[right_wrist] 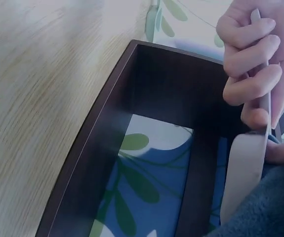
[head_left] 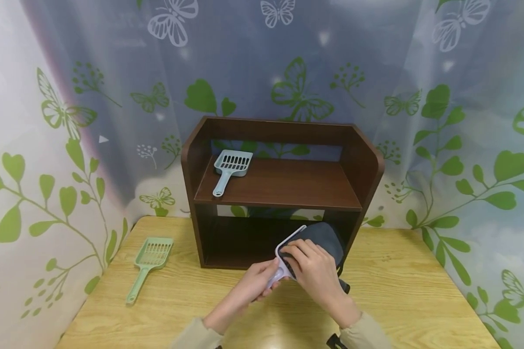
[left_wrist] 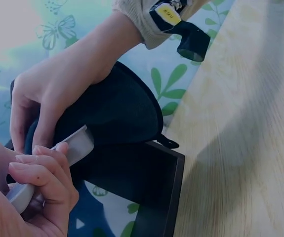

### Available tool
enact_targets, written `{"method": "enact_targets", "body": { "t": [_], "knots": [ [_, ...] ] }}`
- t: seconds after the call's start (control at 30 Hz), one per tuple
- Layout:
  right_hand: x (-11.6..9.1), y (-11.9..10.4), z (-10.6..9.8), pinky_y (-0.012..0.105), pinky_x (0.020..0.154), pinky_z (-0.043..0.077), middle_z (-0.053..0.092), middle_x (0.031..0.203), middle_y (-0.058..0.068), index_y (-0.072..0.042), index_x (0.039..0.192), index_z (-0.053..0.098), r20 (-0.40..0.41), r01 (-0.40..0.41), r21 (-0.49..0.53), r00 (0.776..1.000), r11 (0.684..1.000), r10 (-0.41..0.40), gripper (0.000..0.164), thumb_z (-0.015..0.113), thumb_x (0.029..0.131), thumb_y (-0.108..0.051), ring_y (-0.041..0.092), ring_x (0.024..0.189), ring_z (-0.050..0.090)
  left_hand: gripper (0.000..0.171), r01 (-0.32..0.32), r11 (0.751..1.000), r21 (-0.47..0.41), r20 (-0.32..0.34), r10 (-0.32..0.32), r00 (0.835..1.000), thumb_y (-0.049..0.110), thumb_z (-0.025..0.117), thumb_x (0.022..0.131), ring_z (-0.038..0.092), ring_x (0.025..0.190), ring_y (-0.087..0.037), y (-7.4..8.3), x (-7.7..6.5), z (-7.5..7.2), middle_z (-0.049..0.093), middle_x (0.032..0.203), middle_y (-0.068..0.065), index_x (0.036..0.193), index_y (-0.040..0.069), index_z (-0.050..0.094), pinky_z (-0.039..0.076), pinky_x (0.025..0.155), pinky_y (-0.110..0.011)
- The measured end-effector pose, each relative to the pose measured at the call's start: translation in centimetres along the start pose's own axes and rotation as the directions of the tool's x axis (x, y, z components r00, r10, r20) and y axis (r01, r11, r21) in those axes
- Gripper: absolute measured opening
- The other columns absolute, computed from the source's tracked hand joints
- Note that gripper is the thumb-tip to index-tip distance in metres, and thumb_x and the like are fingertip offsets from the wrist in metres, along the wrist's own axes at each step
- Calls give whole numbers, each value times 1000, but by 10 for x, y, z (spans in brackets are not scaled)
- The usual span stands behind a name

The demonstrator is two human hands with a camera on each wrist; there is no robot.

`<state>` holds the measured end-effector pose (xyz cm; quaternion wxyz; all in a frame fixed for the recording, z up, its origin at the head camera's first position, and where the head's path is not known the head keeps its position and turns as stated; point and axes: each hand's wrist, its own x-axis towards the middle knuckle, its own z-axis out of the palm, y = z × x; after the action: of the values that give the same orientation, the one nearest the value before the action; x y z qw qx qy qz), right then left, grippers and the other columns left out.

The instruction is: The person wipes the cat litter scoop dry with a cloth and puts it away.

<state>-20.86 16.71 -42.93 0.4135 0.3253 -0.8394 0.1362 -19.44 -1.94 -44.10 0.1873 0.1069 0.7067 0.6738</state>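
Observation:
My left hand (head_left: 255, 280) grips the handle of a pale lilac litter scoop (head_left: 280, 274), its fingers wrapped around it in the right wrist view. The scoop is tilted in front of the lower shelf opening, its side wall (right_wrist: 243, 170) facing the right wrist camera. With curled fingers my right hand (head_left: 315, 271) holds a dark blue cloth (head_left: 325, 237) against the inside of the scoop's head. The cloth (left_wrist: 124, 106) hangs over the back of the right hand's side, showing a dark edging and a small loop. The right fingertips are partly hidden by the scoop.
A dark brown two-tier shelf (head_left: 279, 182) stands on the wooden table (head_left: 401, 291). On its upper board lies a blue-grey litter scoop (head_left: 232, 167). A green litter scoop (head_left: 150, 259) lies on the table to the left. A leaf-and-butterfly curtain (head_left: 253, 63) hangs behind.

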Motion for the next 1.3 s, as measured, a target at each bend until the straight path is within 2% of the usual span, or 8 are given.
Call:
{"method": "enact_targets", "body": {
  "t": [0.23, 0.47, 0.6, 0.8, 0.93, 1.1, 1.2, 1.3],
  "knots": [
    [-5, 6, -6, 29, 63, 47, 68, 95, -7, -17, 95, 74, 77, 83, 48, 993, 995, -87, 28, 83, 77, 2, 12, 79, 58, 50, -20, 999, 30, -27, 20, 999, 43, 47, 108, 36, 47, -2, -1, 0, -7, 56, 68, 4, 109, 0, 71, 26, 41, -16],
    [-9, 16, -17, 29, 69, 49, 65, 91, -10, -21, 88, 73, 194, 231, 55, 952, 971, -237, 27, 86, 71, -5, 12, 81, 55, 47, -13, 1000, 9, -42, 13, 999, 37, 50, 107, 36, 47, -2, -5, 2, -14, 56, 67, 1, 105, -6, 70, 25, 40, -15],
    [-11, 21, -22, 29, 71, 48, 64, 93, -9, -22, 87, 73, 234, 241, 51, 941, 969, -246, 17, 82, 77, -13, 13, 82, 52, 47, -20, 999, 33, -32, 21, 999, 38, 51, 107, 37, 49, -2, -6, 2, -16, 56, 67, 2, 104, -6, 70, 26, 41, -15],
    [-16, 32, -28, 32, 70, 48, 63, 95, -7, -21, 89, 73, 199, 250, -6, 949, 968, -243, 13, 77, 79, -14, 15, 84, 53, 48, -28, 998, 58, -12, 29, 1000, 37, 51, 107, 38, 50, -2, -4, 1, -18, 57, 67, 3, 104, -5, 72, 27, 42, -15],
    [-19, 41, -32, 33, 69, 46, 63, 98, -5, -21, 92, 73, 196, 239, -40, 954, 970, -227, 11, 65, 89, -12, 16, 87, 55, 47, -27, 998, 60, -6, 27, 1000, 36, 50, 107, 37, 48, -2, -4, -1, -20, 56, 66, 3, 104, -6, 73, 27, 42, -15],
    [-24, 51, -34, 34, 67, 43, 63, 98, -2, -19, 93, 73, 165, 219, -51, 964, 975, -208, 31, 44, 105, -19, 18, 85, 53, 47, -24, 997, 72, 0, 24, 1000, 34, 50, 107, 37, 47, -2, -6, -2, -25, 55, 64, 3, 105, -7, 72, 27, 42, -15],
    [-24, 56, -34, 34, 68, 49, 64, 98, 0, -18, 94, 74, 112, 135, -5, 985, 991, -133, 18, 60, 99, -6, 18, 85, 54, 47, -21, 997, 74, -7, 22, 1000, 34, 48, 108, 36, 46, -1, -8, -2, -28, 55, 64, 4, 105, -7, 71, 27, 41, -15],
    [-25, 59, -34, 29, 73, 52, 64, 100, 0, -17, 98, 74, 61, -27, 95, 998, 995, 21, 28, 77, 83, 6, 17, 88, 58, 48, -22, 998, 66, -5, 22, 1000, 35, 47, 108, 35, 46, -1, -8, -2, -30, 54, 65, 3, 103, -6, 71, 27, 41, -14]
  ]
}}
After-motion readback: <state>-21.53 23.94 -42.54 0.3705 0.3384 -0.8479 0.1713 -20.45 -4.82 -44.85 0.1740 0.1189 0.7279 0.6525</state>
